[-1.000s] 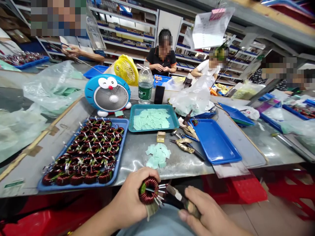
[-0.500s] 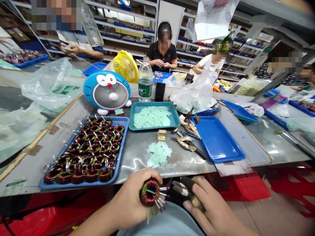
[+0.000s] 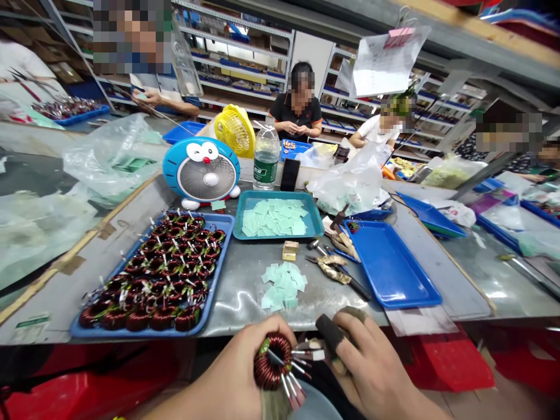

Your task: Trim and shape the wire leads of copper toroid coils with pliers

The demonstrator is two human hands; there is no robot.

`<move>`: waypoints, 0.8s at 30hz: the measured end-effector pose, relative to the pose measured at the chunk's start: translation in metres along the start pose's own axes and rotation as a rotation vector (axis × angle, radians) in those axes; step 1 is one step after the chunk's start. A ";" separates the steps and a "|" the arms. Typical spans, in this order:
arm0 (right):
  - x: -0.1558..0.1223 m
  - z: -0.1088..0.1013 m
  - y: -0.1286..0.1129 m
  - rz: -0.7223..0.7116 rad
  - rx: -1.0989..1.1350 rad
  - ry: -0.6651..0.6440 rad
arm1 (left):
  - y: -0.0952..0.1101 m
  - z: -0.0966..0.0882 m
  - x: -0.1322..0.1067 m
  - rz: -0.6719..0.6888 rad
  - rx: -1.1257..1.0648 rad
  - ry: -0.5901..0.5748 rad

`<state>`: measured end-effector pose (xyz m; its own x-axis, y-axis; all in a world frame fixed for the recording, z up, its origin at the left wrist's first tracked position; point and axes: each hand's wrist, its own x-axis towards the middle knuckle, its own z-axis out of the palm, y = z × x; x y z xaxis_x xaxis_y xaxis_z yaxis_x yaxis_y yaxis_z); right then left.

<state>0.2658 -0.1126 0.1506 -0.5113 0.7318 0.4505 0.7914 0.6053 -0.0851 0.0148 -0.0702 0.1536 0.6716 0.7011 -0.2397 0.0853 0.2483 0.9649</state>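
Note:
My left hand [image 3: 240, 364] is closed around a toroidal coil [image 3: 261, 374] of dark red copper wire. Several silver-tipped wire leads [image 3: 292, 384] stick out of it to the right. My right hand [image 3: 371, 363], with dark covers on some fingers, curls around a metal-tipped hand tool [image 3: 315, 352]. The tool's tip is beside the upper leads; I cannot tell whether it touches them. My fingers hide most of the tool, so its exact kind does not show. Many similar coils [image 3: 168, 265] stand in rows in a blue tray [image 3: 221, 274] on the left.
Green paper squares [image 3: 283, 284] lie on the metal bench, with more in a teal tray [image 3: 238, 224]. Pliers [image 3: 335, 269] and a blue tray [image 3: 394, 262] are to the right. A cartoon fan [image 3: 199, 169], bottle [image 3: 265, 160] and phone [image 3: 290, 175] stand behind. Co-workers sit opposite.
My right hand has turned, bringing the tool's tip over beside the coil's leads. My left hand still holds the coil, now slightly lower and further right in view. The camera has shifted slightly.

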 end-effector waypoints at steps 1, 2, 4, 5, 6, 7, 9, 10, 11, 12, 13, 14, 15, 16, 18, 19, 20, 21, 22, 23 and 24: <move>-0.001 0.000 0.001 -0.004 0.001 -0.005 | 0.000 0.002 -0.001 -0.003 -0.005 0.009; -0.001 0.001 0.002 -0.009 0.001 -0.010 | 0.000 0.003 -0.001 -0.008 -0.011 0.014; -0.004 0.000 0.004 -0.019 0.005 -0.021 | 0.001 0.004 -0.002 -0.022 -0.026 0.007; -0.005 0.000 0.004 -0.023 0.009 -0.028 | 0.001 0.005 -0.001 -0.030 -0.034 -0.001; -0.005 0.000 0.005 -0.025 0.016 -0.032 | 0.002 0.005 -0.001 -0.038 -0.044 -0.010; -0.006 -0.001 0.005 -0.025 0.025 -0.040 | 0.003 0.006 -0.001 -0.043 -0.050 -0.015; -0.006 -0.001 0.004 -0.014 0.048 -0.055 | 0.004 0.009 0.000 -0.044 -0.069 -0.013; -0.006 -0.001 0.003 -0.005 0.061 -0.056 | 0.005 0.011 0.001 -0.046 -0.083 -0.008; -0.006 -0.001 0.002 0.003 0.076 -0.058 | 0.006 0.013 0.001 -0.051 -0.101 0.001; -0.006 -0.001 0.001 0.012 0.089 -0.058 | 0.008 0.015 0.001 -0.061 -0.119 0.013; -0.006 -0.001 0.000 0.020 0.104 -0.061 | 0.009 0.017 0.000 -0.074 -0.135 0.027; -0.007 0.000 0.000 0.028 0.119 -0.068 | 0.011 0.019 0.000 -0.087 -0.142 0.043; -0.008 0.001 0.000 0.034 0.136 -0.079 | 0.012 0.021 -0.001 -0.099 -0.141 0.054; -0.010 0.002 0.000 0.040 0.152 -0.094 | 0.014 0.022 -0.001 -0.111 -0.140 0.063; -0.014 0.004 0.000 0.047 0.181 -0.113 | 0.017 0.024 -0.003 -0.131 -0.135 0.057; -0.016 0.004 0.000 0.046 0.192 -0.113 | 0.018 0.025 -0.004 -0.140 -0.137 0.051; -0.018 0.005 0.001 0.044 0.202 -0.108 | 0.018 0.026 -0.005 -0.145 -0.141 0.044; -0.020 0.005 0.001 0.043 0.212 -0.098 | 0.019 0.027 -0.006 -0.141 -0.143 0.043; -0.022 0.004 0.001 0.043 0.221 -0.088 | 0.019 0.027 -0.007 -0.132 -0.132 0.047; -0.024 0.003 0.001 0.038 0.229 -0.080 | 0.020 0.027 -0.008 -0.113 -0.112 0.041; -0.025 0.002 0.001 0.032 0.239 -0.080 | 0.020 0.027 -0.009 -0.097 -0.086 0.025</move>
<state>0.2784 -0.1298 0.1374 -0.5201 0.7684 0.3729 0.7109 0.6314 -0.3097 0.0298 -0.0896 0.1783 0.6444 0.6871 -0.3355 0.0852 0.3715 0.9245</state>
